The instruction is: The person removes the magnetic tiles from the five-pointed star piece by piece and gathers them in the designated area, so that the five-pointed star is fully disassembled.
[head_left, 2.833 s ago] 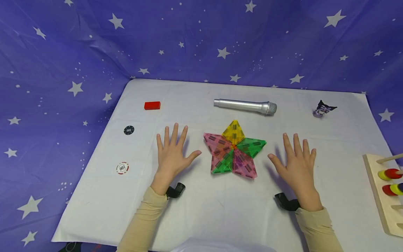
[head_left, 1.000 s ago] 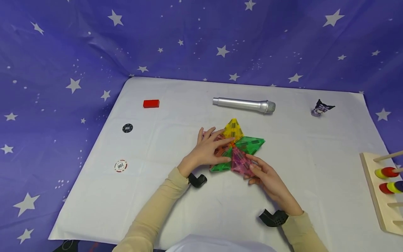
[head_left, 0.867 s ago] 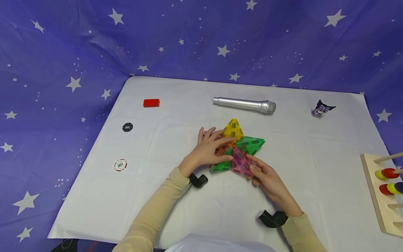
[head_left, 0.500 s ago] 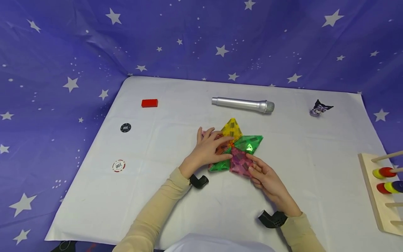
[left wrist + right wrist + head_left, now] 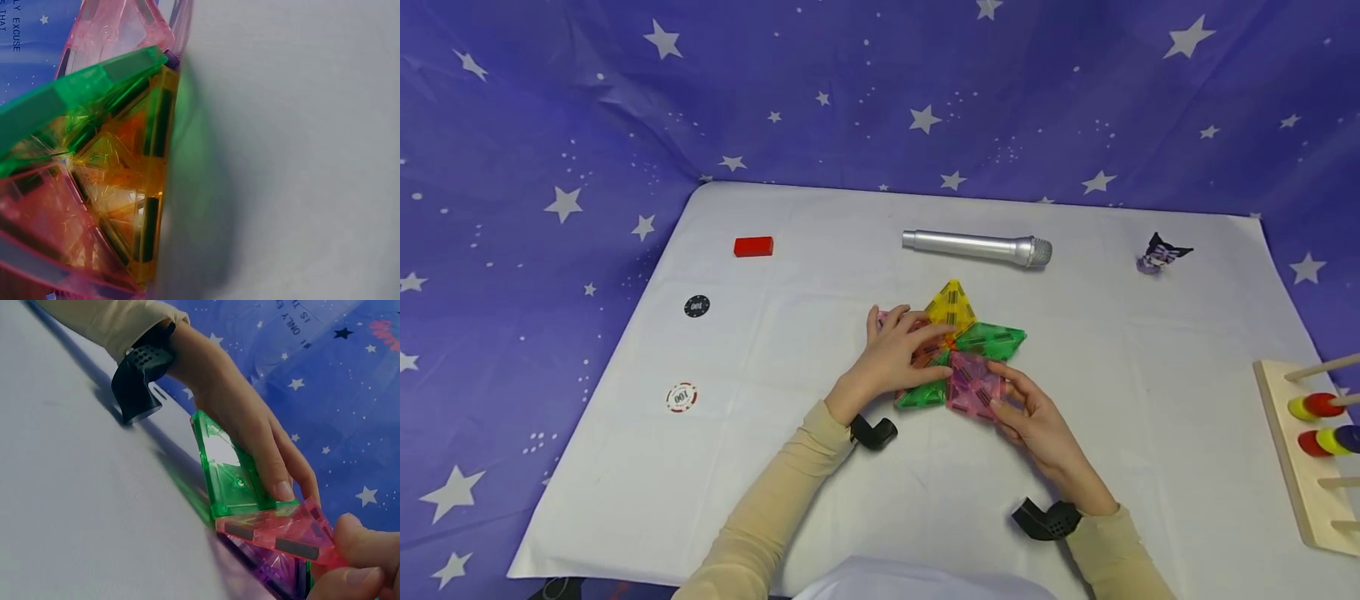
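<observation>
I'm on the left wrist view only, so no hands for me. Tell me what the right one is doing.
Observer: The right hand pinches a pink tile of the star-shaped build between thumb and fingers.
Operator: Now report the left one.
Observer: The left hand lies spread over the left part of the build.
Operator: Tell me what lies just beyond the build, away from the person.
Observer: A silver microphone lies on its side there, its mesh head toward the right.

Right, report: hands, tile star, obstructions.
Left hand over left part of tile star. Right hand pinching near pink tile. Microphone lies beyond, apart; no obstruction seen.
</observation>
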A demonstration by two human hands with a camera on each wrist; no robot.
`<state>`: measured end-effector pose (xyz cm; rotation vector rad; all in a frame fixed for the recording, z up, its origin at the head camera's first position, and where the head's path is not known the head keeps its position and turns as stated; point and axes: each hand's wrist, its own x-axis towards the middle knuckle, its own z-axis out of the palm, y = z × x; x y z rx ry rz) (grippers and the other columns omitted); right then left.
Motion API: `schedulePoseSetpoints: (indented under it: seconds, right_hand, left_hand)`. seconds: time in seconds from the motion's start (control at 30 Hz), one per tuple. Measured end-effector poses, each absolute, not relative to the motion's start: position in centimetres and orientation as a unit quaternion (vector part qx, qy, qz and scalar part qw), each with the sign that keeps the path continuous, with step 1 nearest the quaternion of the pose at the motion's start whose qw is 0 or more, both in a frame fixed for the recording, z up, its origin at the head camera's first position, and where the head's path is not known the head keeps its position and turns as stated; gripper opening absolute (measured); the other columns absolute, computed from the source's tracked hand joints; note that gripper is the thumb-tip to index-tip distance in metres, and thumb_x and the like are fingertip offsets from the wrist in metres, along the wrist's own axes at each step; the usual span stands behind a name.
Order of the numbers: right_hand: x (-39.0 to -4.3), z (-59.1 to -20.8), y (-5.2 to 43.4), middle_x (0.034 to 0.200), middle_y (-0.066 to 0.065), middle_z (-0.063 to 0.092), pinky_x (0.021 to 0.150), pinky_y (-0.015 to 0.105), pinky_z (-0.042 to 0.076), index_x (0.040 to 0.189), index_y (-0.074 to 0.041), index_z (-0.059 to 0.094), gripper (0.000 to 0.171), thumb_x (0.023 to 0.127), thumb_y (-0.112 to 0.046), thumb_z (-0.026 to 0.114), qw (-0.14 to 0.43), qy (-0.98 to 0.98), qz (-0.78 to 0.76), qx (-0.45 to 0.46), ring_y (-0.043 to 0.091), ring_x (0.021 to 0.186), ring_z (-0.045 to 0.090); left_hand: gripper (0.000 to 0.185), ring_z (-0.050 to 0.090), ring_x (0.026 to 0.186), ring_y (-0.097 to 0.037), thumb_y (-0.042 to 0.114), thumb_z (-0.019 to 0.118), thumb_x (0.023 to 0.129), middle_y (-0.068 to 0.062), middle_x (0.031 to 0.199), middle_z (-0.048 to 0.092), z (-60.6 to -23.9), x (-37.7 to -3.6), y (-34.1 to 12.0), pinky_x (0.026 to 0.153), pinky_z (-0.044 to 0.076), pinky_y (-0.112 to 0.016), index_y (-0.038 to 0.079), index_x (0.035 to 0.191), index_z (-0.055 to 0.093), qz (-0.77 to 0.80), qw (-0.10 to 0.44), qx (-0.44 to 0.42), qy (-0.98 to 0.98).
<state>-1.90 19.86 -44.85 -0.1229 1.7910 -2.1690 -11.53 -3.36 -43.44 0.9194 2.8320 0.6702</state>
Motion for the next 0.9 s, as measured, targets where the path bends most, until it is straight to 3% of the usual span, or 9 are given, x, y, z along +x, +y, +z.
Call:
schedulePoseSetpoints:
  seconds: [0.2, 0.43, 0.57, 0.7, 0.9]
  right_hand:
    - [-1.9, -44.4, 19.6, 0.099, 0.01, 0.044, 0.039, 0.032, 0.018, 0.137, -0.002, 0.033, 0.049, 0.091, -0.003, 0.052, 0.142, 0.652, -0.744, -0.048, 0.003, 0.044, 0.032]
    - [-2.1, -43.7, 20.4, 0.094, 0.001, 0.045, 0.039, 0.029, 0.017, 0.137, -0.003, 0.034, 0.048, 0.091, 0.006, 0.045, 0.096, 0.625, -0.77, -0.086, 0.007, 0.046, 0.028]
    - [-2.4, -42.8, 22.6, 0.091, -0.001, 0.044, 0.041, 0.026, 0.018, 0.136, -0.006, 0.036, 0.047, 0.091, 0.005, 0.046, 0.036, 0.627, -0.778, -0.021, 0.004, 0.049, 0.033]
    - [-3.2, -42.3, 26.2, 0.088, -0.003, 0.046, 0.042, 0.018, 0.027, 0.135, -0.011, 0.038, 0.048, 0.09, 0.001, 0.05, -0.031, 0.627, -0.776, 0.067, 0.003, 0.054, 0.041]
    - [-4.3, -42.6, 31.8, 0.082, -0.004, 0.05, 0.045, 0.015, 0.038, 0.134, -0.014, 0.037, 0.052, 0.087, -0.002, 0.056, -0.052, 0.619, -0.77, 0.148, 0.004, 0.056, 0.048]
  left_hand:
    - [0.059, 0.019, 0.129, -0.029, 0.062, 0.054, 0.078, -0.002, 0.133, 0.04, -43.3, -11.5, -3.4, 0.098, -0.006, -0.057, 0.041, 0.132, 0.042, 0.224, 0.043, 0.3, 0.926]
    - [0.059, 0.019, 0.129, -0.029, 0.062, 0.054, 0.079, -0.002, 0.133, 0.04, -43.3, -11.5, -3.4, 0.098, -0.005, -0.058, 0.041, 0.132, 0.042, 0.225, 0.043, 0.304, 0.925]
    - [0.059, 0.019, 0.129, -0.029, 0.063, 0.053, 0.079, -0.002, 0.133, 0.04, -43.5, -11.6, -3.2, 0.098, -0.005, -0.058, 0.041, 0.133, 0.041, 0.225, 0.045, 0.31, 0.923]
    - [0.059, 0.019, 0.129, -0.029, 0.063, 0.052, 0.079, -0.002, 0.133, 0.04, -43.5, -11.7, -3.2, 0.098, -0.005, -0.057, 0.041, 0.133, 0.041, 0.224, 0.044, 0.311, 0.923]
    - [0.059, 0.02, 0.129, -0.029, 0.064, 0.052, 0.078, -0.002, 0.132, 0.041, -43.5, -11.6, -3.5, 0.098, -0.005, -0.058, 0.04, 0.132, 0.042, 0.228, 0.04, 0.309, 0.922]
